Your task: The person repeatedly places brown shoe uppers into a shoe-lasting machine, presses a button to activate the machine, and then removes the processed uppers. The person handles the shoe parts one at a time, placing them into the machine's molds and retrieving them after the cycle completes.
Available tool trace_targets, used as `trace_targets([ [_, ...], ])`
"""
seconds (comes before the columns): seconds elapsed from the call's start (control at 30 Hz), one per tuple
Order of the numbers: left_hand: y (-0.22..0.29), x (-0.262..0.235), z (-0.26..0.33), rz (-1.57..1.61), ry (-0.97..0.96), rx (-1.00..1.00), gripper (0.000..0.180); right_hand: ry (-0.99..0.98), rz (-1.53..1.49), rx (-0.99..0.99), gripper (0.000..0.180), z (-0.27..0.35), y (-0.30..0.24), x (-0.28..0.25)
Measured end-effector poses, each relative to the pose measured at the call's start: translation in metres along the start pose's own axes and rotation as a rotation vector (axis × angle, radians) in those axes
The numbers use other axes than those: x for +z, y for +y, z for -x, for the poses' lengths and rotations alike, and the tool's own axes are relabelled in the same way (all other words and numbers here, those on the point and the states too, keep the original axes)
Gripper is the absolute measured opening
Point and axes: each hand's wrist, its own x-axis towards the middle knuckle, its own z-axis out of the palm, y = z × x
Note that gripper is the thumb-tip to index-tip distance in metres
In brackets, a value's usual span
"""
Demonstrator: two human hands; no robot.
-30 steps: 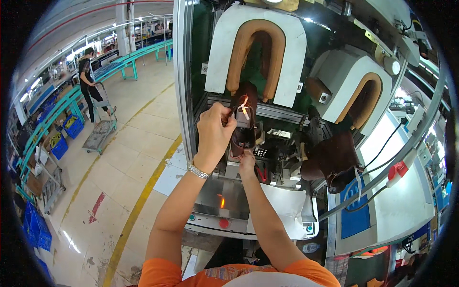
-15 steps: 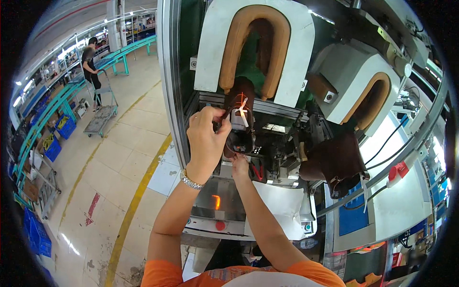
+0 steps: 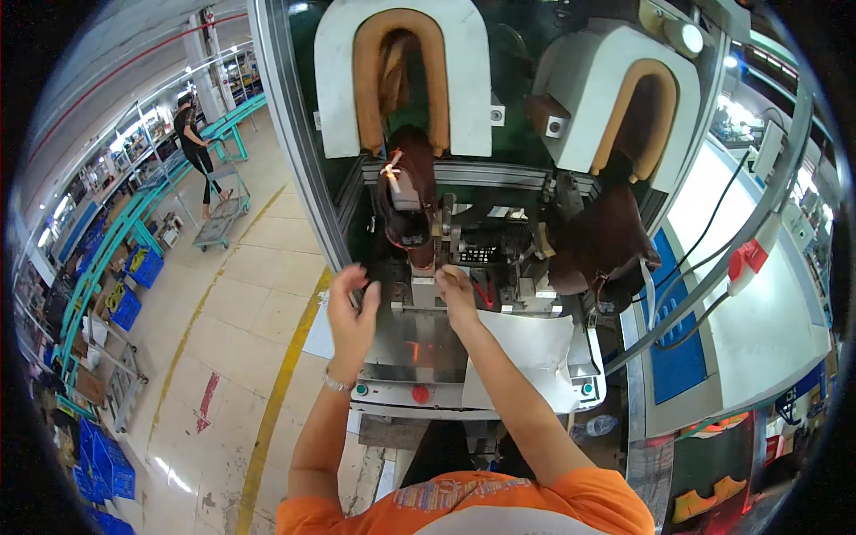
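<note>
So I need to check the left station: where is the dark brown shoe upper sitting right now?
In the head view the dark brown shoe upper sits left of centre on the machine, just below the left tan horseshoe pad and above both hands, which are off it.

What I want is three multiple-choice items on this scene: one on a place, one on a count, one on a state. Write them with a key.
1. Where is the right hand?
A. Hanging at the person's side
B. At the machine, just below the left dark brown shoe
C. Behind the person's back

2. How many tan horseshoe-shaped pads does the machine carry?
A. One
B. Four
C. Two

3. What is the state of the left hand?
A. Open, holding nothing
B. Closed round the shoe
C. Clenched on a tool

Key:
1 B, since the right hand is stretched out to the machine's front, under the shoe.
2 C, since one pad stands above each of the two stations.
3 A, since its fingers are spread in the air, clear of the machine.
</note>
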Motion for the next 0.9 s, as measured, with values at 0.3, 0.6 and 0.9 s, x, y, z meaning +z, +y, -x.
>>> trace_targets([
  [0.3, -0.196, -0.082, 0.219, -0.202, -0.086, -0.855, 0.066, -0.471, 0.212, -0.720, 0.018, 0.198, -0.230, -0.104],
  [0.6, -0.213, -0.080, 0.238, -0.383, -0.088, -0.710, 0.064, 0.244, 0.541, -0.992, 0.003, 0.185, -0.301, -0.124],
  [0.9, -0.114, -0.041, 0.182, -0.531, 0.038, -0.352, 0.056, 0.188, 0.646, -1.117, 0.008, 0.171, -0.317, -0.141],
])
